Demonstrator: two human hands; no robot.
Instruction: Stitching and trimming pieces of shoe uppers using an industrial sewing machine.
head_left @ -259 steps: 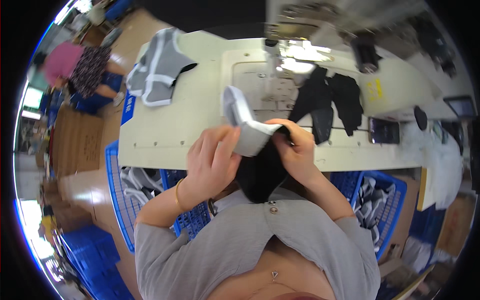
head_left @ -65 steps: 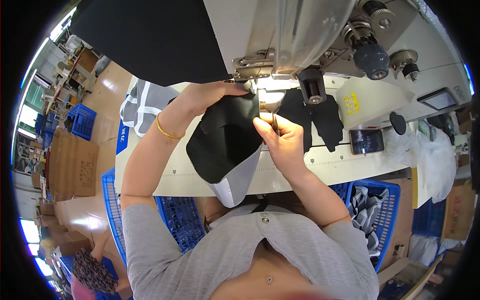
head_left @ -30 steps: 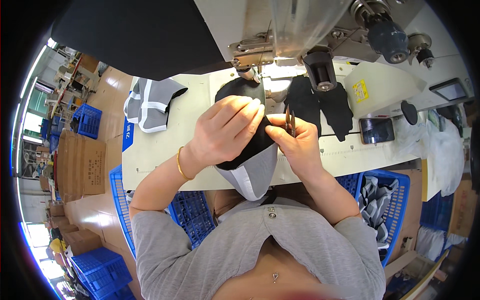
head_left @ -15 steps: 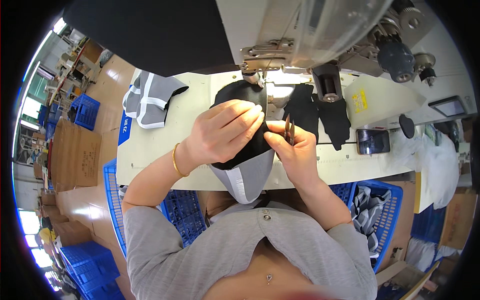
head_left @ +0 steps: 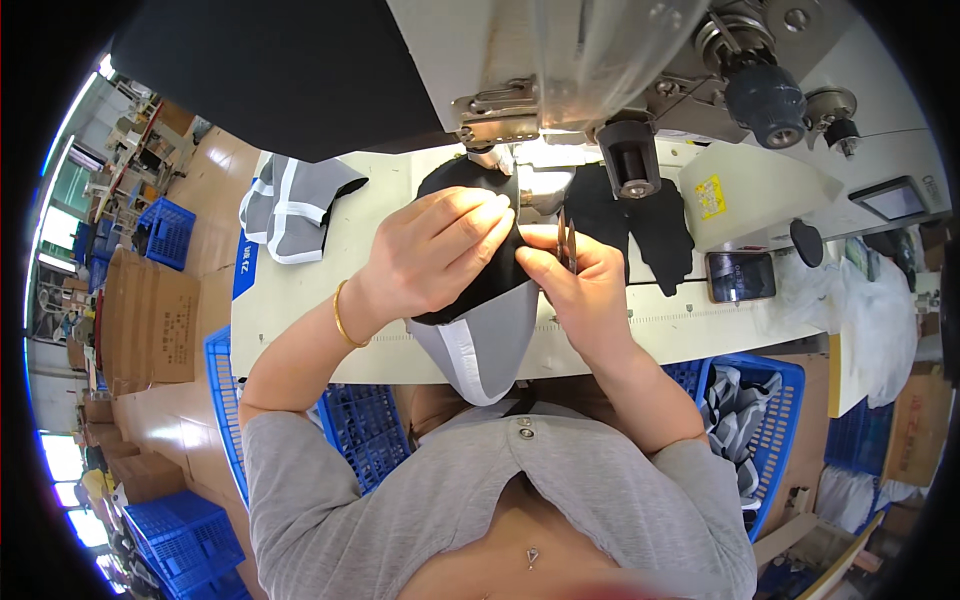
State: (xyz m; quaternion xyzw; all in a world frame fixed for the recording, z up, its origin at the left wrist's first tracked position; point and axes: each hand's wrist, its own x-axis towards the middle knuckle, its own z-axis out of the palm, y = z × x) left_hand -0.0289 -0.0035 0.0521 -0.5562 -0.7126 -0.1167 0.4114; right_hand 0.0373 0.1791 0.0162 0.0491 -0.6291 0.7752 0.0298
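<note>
A fabric piece, black (head_left: 462, 303) above and grey with a white strip (head_left: 482, 348) below, hangs over the table's front edge, its far end under the sewing machine (head_left: 497, 128). My left hand (head_left: 425, 255) pinches the black cloth, fingertips together near its right edge. Close beside it, my right hand (head_left: 590, 290) holds small thread snips (head_left: 566, 245), points upward, while its thumb and forefinger meet at the cloth edge. What lies between the fingertips of either hand is too small to make out. Black cut pieces (head_left: 655, 235) lie to the right of the needle area.
Folded grey pieces with white strips (head_left: 298, 208) lie at the table's left. A phone (head_left: 740, 276) and a clear plastic bag (head_left: 860, 315) are at the right. Below the table stand blue baskets, one holding grey pieces (head_left: 738, 410). Cardboard boxes (head_left: 150, 320) stand on the floor at left.
The view has shifted a little, so the machine and table appear slightly further left. Both hands remain at the cloth edge with the snips still in my right hand.
</note>
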